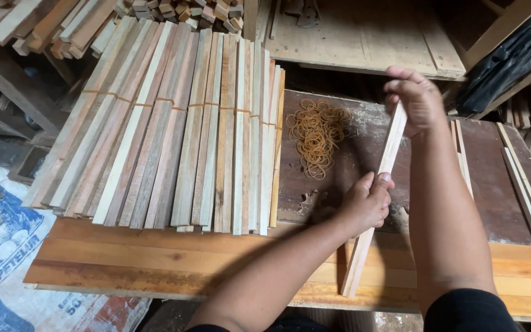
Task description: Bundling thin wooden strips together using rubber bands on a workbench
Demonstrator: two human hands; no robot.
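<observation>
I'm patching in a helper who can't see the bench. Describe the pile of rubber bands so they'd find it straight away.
Start at the wooden workbench and the wide row of banded wooden slat bundles on its left half. Just right of that row, on the dark brown board, lies the pile of rubber bands. It is the only loose tangle of thin tan loops; everything nearby is straight wood.

a wide row of bundled slats (pixel 173 129) lies on the left of the workbench (pixel 155 258), tied across with thin bands and fanned slightly toward the far end. just right of it a heap of rubber bands (pixel 318 132) sits on a dark brown board (pixel 493 166). loose thin strips (pixel 527 197) lie at the board's right edge. beyond, a pale plywood sheet (pixel 364 37) rests near stacked offcuts (pixel 179 9) (a jumbled pile). a printed sack (pixel 1 246) covers the floor at lower left.
</observation>
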